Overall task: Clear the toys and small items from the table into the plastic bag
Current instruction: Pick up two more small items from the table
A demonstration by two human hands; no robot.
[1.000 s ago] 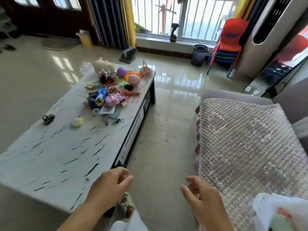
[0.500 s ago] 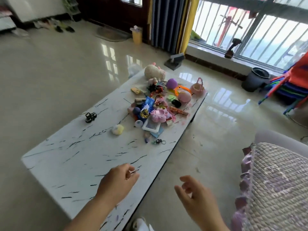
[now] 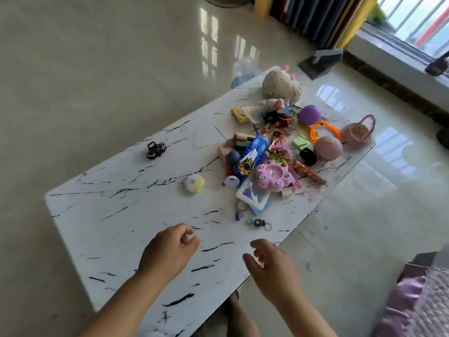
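Hovering over the table [image 3: 116, 215] — left hand [image 3: 167, 254], right hand [image 3: 274, 268], both empty.

**Colours on the toy-strewn table**

The table [image 3: 126, 215] top is white, streaked with thin black crack-like lines; the floor [image 3: 97, 69] is glossy cream tile. Among the toys: a purple ball [image 3: 309, 114]; a pale pink ball [image 3: 327, 147]; a pink knitted basket [image 3: 357, 132]; an orange ring [image 3: 325, 128]; a pink flower-shaped toy [image 3: 273, 176] with blue gems; a blue toy [image 3: 255, 152] with a gold and black emblem; a yellow and white soft ball [image 3: 194, 183]; a cream plush [image 3: 279, 85]; black hair clips [image 3: 155, 149].
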